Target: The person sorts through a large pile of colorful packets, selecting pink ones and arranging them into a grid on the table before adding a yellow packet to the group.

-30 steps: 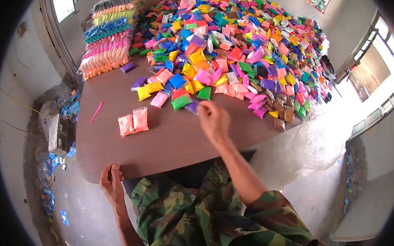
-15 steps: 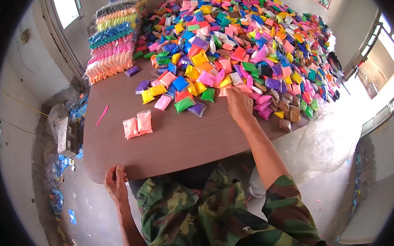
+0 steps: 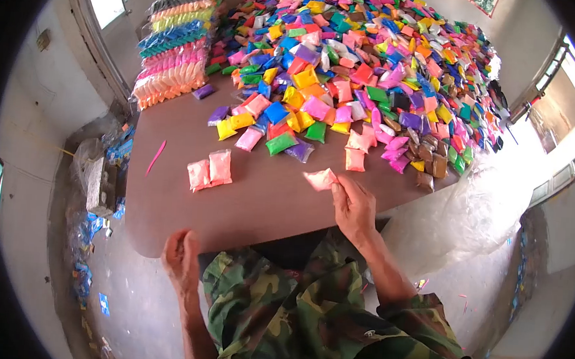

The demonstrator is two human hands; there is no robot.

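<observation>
My right hand (image 3: pixel 354 208) pinches a small light-pink packet (image 3: pixel 320 179) by its end, above the table just in front of the pile. My left hand (image 3: pixel 181 257) is at the table's near left edge, fingers curled in and slightly blurred; whether anything is inside cannot be seen. Two salmon-pink packets (image 3: pixel 209 169) lie side by side on the brown table (image 3: pixel 266 207), between my hands and the pile. Another salmon packet (image 3: pixel 355 159) lies at the pile's front edge, beyond my right hand.
A large heap of colourful packets (image 3: pixel 345 72) covers the table's far side. Stacked rows of bagged packets (image 3: pixel 177 57) stand at the back left. A pink strip (image 3: pixel 155 157) lies on the left. Clear plastic sheeting (image 3: pixel 461 208) hangs at the right edge.
My right hand has drawn back from the pile toward me, bringing a pink packet with it. My left hand has shifted slightly right and up. The view has tilted a little.
</observation>
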